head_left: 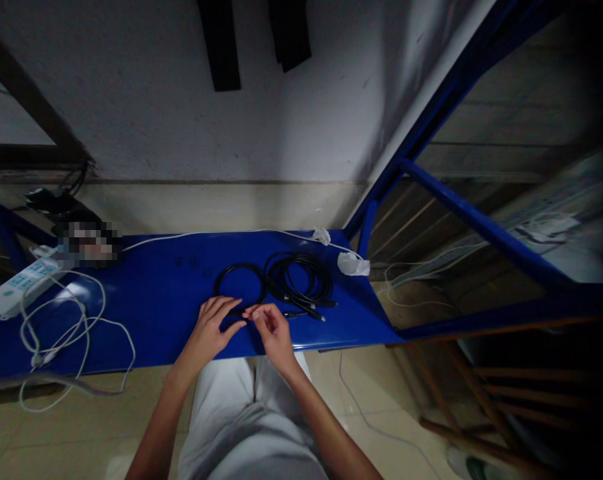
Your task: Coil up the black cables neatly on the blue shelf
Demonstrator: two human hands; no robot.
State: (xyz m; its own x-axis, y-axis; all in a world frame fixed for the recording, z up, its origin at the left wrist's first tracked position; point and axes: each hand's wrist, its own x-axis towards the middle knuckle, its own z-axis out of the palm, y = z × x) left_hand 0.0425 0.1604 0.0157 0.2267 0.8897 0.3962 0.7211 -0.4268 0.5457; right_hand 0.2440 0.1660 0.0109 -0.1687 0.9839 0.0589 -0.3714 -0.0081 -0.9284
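A single loop of black cable [240, 265] lies on the blue tabletop in front of me. My left hand [212, 331] rests at the loop's near left side, fingers stretched out and the thumb held apart from them. Close beside it, my right hand [274, 328] is closed in a pinch at the near side of the loop, where a dark length of cable runs to its fingertips. The exact spot between those fingertips is too small to make out. Just right of the loop sits a coiled bundle of black cables [301, 280], with connector ends [315, 313] pointing right.
On the left are a white power strip [24, 283], tangled white cords [81, 320] and a black object [71, 210], partly blurred. A white cable [196, 233] follows the table's back edge to crumpled white pieces [354, 265]. Blue frame bars [474, 217] rise at right.
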